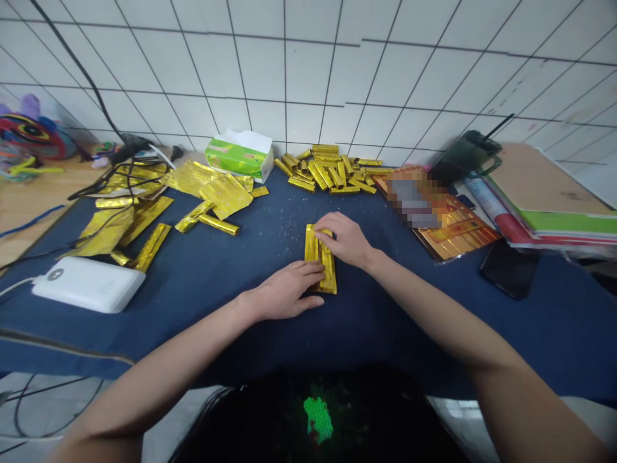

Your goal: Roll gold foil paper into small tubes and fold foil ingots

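A strip of gold foil paper (329, 273) lies lengthwise on the dark blue cloth in front of me, with creases running along it. My left hand (292, 289) rests on its lower left part, fingers stretched flat and thumb apart. At the upper right of the strip, my right hand (344, 238) has its fingers curled down with the thumb close to them, touching the foil. What lies under those fingertips is hidden. Beyond my hands, a pile of small rolled gold foil pieces (332, 172) sits against the wall.
Loose gold foil sheets (226, 196) spread at the left by a green tissue box (241, 154) and black cables. A white power bank (89, 283) lies nearer. Rightward are orange-gold packets (453, 231), a phone (509, 269), a dark cup (465, 159) and stacked books (559, 193).
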Motion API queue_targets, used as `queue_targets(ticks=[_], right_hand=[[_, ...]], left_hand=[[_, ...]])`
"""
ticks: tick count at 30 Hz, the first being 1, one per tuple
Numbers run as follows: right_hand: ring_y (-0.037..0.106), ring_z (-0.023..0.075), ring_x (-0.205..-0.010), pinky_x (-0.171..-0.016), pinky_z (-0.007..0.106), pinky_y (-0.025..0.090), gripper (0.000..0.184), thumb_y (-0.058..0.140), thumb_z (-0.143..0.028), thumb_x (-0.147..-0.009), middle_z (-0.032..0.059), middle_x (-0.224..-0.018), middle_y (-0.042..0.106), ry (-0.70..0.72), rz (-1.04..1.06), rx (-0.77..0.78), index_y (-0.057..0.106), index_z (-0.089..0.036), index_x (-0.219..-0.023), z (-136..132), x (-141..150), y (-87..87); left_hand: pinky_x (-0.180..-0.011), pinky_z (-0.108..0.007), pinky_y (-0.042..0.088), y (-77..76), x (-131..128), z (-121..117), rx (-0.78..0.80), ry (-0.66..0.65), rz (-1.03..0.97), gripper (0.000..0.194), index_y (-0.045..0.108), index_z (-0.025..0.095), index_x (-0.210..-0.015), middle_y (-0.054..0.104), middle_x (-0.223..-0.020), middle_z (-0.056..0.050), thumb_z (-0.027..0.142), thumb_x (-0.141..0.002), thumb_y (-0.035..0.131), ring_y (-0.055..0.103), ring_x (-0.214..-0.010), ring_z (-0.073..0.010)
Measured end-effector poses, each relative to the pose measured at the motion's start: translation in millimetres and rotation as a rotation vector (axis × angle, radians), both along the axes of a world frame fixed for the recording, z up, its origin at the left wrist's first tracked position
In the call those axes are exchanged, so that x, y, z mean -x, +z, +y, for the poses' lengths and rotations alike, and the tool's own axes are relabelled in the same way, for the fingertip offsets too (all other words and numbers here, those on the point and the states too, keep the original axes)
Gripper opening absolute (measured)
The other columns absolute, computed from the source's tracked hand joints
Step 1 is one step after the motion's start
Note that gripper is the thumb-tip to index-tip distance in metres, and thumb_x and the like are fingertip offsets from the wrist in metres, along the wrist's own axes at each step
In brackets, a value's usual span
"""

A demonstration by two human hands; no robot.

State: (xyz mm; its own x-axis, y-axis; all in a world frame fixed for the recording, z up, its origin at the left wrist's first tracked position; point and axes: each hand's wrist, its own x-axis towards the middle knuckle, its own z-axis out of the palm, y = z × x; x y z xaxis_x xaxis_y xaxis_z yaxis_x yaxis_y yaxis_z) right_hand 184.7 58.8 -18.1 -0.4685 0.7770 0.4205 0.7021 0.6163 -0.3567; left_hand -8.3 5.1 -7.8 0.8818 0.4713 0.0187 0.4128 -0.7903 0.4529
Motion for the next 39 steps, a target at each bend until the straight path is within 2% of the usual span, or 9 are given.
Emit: queue_targets(ticks=[2, 4, 9, 15, 20, 25, 30, 35, 39], right_hand=[[0.056, 0.0199, -0.084, -0.078, 0.037, 0.045, 0.022, 0.042, -0.019, -0.085, 0.007, -0.084, 0.065, 0.077, -0.082, -0.008, 0.064, -0.018, -0.08, -26.9, -14.1, 3.5], [0.055, 0.0205, -0.085, -0.076, 0.038, 0.046, 0.021, 0.043, -0.016, -0.083, 0.0084, -0.088, 0.064, 0.135, -0.153, -0.008, 0.064, -0.018, -0.083, -53.0, -24.0, 3.4], [0.049, 0.0247, -0.104, -0.088, 0.045, 0.044, 0.028, 0.042, -0.009, -0.08, 0.014, -0.106, 0.058, 0.155, -0.239, -0.036, 0.063, -0.016, -0.098, -88.6, -26.0, -5.0], [0.051, 0.0245, -0.102, -0.086, 0.047, 0.045, 0.029, 0.042, -0.012, -0.082, 0.0131, -0.105, 0.058, 0.132, -0.197, -0.048, 0.062, -0.017, -0.103, -86.6, -21.4, -8.0], [0.053, 0.0229, -0.099, -0.085, 0.045, 0.046, 0.022, 0.046, -0.014, -0.082, 0.0115, -0.101, 0.06, 0.141, -0.13, -0.046, 0.065, -0.019, -0.094, -85.8, -23.2, -14.0], [0.056, 0.0183, -0.087, -0.078, 0.038, 0.05, 0.018, 0.048, -0.017, -0.084, 0.0067, -0.089, 0.063, 0.096, 0.066, 0.038, 0.066, -0.021, -0.089, -85.4, -23.1, -23.3], [0.056, 0.0167, -0.079, -0.073, 0.035, 0.05, 0.017, 0.05, -0.019, -0.084, 0.0041, -0.084, 0.063, 0.012, 0.211, 0.157, 0.066, -0.022, -0.087, -82.4, -23.3, -23.1], [0.054, 0.0164, -0.076, -0.07, 0.034, 0.049, 0.015, 0.053, -0.02, -0.082, 0.0029, -0.08, 0.061, -0.028, 0.188, 0.206, 0.067, -0.023, -0.085, -80.4, -22.5, -19.9], [0.054, 0.0164, -0.077, -0.071, 0.034, 0.049, 0.012, 0.057, -0.02, -0.08, 0.0031, -0.08, 0.06, -0.021, 0.144, 0.206, 0.068, -0.023, -0.085, -80.5, -21.4, -19.3]], left_hand=[[-0.104, -0.035, 0.03, 1.2, 0.7, 1.7, 0.021, -0.003, -0.011, 0.046, 0.049, 0.013, -0.122, 0.047, -0.131, -0.012, 0.041, -0.087, 0.041, 0.042, -0.121, -0.021], [-0.103, -0.036, 0.031, 3.0, 0.9, 3.4, 0.038, 0.0, -0.011, 0.046, 0.049, 0.014, -0.122, 0.048, -0.13, -0.011, 0.042, -0.086, 0.043, 0.042, -0.121, -0.0215], [-0.103, -0.037, 0.031, 8.8, -0.5, 6.1, 0.069, 0.0, 0.024, 0.047, 0.05, 0.013, -0.12, 0.048, -0.129, -0.012, 0.038, -0.081, 0.051, 0.042, -0.121, -0.0217], [-0.103, -0.038, 0.03, 8.5, -0.1, 7.5, 0.083, 0.004, 0.016, 0.048, 0.05, 0.014, -0.121, 0.048, -0.129, -0.011, 0.032, -0.076, 0.056, 0.042, -0.12, -0.022], [-0.103, -0.04, 0.03, 5.3, 0.7, 7.9, 0.1, -0.003, -0.013, 0.051, 0.047, 0.016, -0.122, 0.048, -0.129, -0.01, 0.027, -0.074, 0.057, 0.042, -0.12, -0.0229], [-0.097, -0.039, 0.038, 0.0, 1.4, 5.9, 0.138, 0.103, -0.074, 0.063, 0.035, 0.018, -0.13, 0.05, -0.124, -0.009, 0.02, -0.071, 0.057, 0.046, -0.114, -0.023], [-0.092, -0.035, 0.043, -11.0, 2.4, 7.0, 0.17, 0.197, -0.138, 0.045, 0.043, 0.018, -0.119, 0.056, -0.116, -0.007, 0.014, -0.074, 0.052, 0.053, -0.106, -0.0193], [-0.094, -0.032, 0.042, -16.9, 1.2, 8.5, 0.164, 0.233, -0.225, 0.012, 0.059, 0.018, -0.09, 0.059, -0.114, -0.004, 0.018, -0.079, 0.054, 0.053, -0.106, -0.0161], [-0.095, -0.034, 0.042, -19.0, 0.4, 8.7, 0.116, 0.258, -0.246, 0.012, 0.063, 0.018, -0.087, 0.06, -0.113, -0.004, 0.02, -0.081, 0.053, 0.053, -0.107, -0.0165]])
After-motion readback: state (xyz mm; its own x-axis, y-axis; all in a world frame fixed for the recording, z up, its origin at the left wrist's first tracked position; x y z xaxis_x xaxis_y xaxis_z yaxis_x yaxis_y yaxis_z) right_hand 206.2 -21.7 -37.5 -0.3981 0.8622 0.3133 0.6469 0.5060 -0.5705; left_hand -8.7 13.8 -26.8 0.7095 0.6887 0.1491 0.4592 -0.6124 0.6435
